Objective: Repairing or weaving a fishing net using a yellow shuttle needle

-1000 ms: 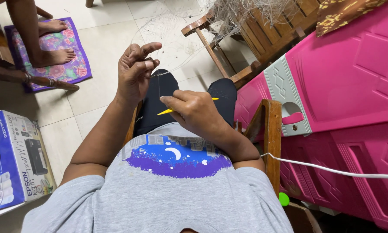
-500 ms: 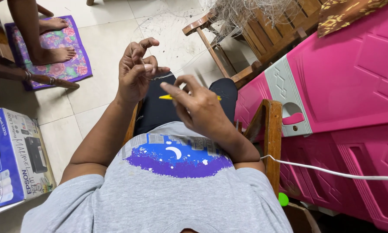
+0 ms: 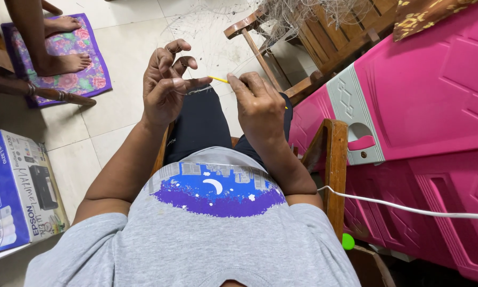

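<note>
Yellow plastic shows between two bare hands at the centre of the frame, where a seated person in a grey printed shirt works a slim netting needle against fine, pale net thread. At centre left, the left hand has thumb and forefinger pinched narrow on the thread while the other fingers curl loosely above it. Beside it, the right hand closes its fingertips on the needle, most of which is hidden behind the knuckles, its tip pointing toward the left thumb. Thin strands fan away from the hands toward a tangled heap of fishing net draped over a wooden chair at upper centre. Judging from the grip, the knot will sit best if the left pinch keeps the thread taut and the needle passes cleanly through the loop without snagging neighbouring strands. Pink plastic panels fill the right side; a white cable crosses them. A printer box lies at lower left, and another person's bare feet rest on a purple floral mat at upper left
</note>
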